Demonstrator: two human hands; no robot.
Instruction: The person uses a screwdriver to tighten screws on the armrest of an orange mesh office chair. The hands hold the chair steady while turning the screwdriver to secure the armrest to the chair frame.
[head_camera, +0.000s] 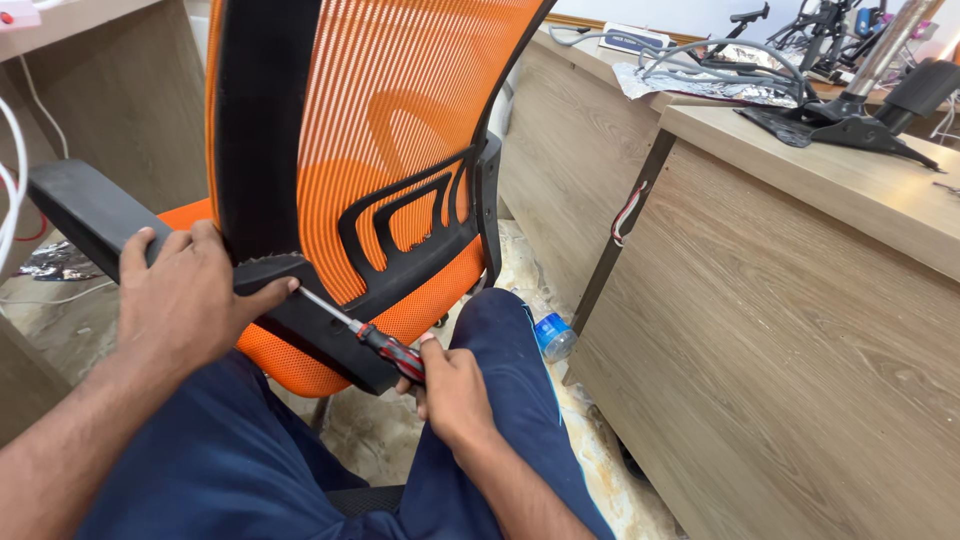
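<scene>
Work in hand: a screw is being driven or loosened where the black armrest meets the orange mesh chair, near the lower edge of the backrest frame.
Right hand: the right hand is closed around the red-and-black handle of the screwdriver, whose shaft slants up and left to the joint.
Left hand: the left hand is clamped over the inner end of the armrest, thumb pressed by the screwdriver tip, steadying the part.
Chair position: leaning against the person's lap, between the blue trouser legs, backrest upright toward the camera.
Progress: judged mid-fastening; the tip sits at the joint, the screw head itself is hidden, so how far it is seated cannot be told.
Surroundings: a plastic bottle on the floor beside the wooden desk; chair base parts lie on its surface.
</scene>
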